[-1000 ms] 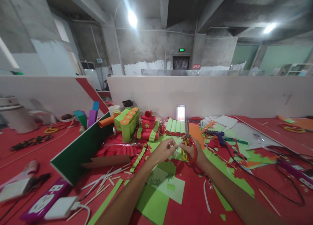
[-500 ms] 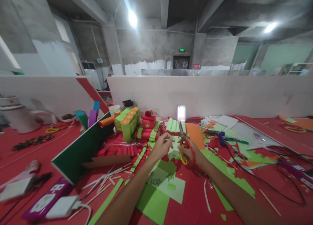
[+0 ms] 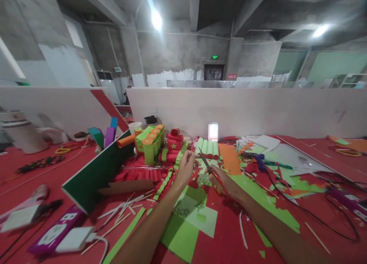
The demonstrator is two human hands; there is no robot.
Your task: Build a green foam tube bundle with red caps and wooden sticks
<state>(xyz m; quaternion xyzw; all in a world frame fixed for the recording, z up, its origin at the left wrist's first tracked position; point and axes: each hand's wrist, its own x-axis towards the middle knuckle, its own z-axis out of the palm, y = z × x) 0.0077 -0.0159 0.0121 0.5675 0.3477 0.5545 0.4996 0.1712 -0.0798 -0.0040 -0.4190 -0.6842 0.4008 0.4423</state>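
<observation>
My right hand [image 3: 222,180] grips red-handled scissors [image 3: 211,172], their blades pointing up and left towards my left hand. My left hand [image 3: 185,166] is raised above the red table [image 3: 229,233], its fingers pinched on a small piece that is too small to make out. Below both hands lie light green paper sheets [image 3: 197,214] with star outlines drawn on them. Behind the hands stand rolled light green tubes [image 3: 208,148] and a stack of red rolls with green bands [image 3: 172,147].
A dark green board [image 3: 94,176] stands on edge at left, with thin sticks [image 3: 123,210] and a purple power strip [image 3: 54,233] in front. A glue gun [image 3: 258,159], cables and paper scraps lie to the right. A white partition [image 3: 258,111] closes the back.
The scissors have tilted from upright to leaning left, and my right hand has dropped slightly. My left hand has risen and moved a little left, fingers still pinched.
</observation>
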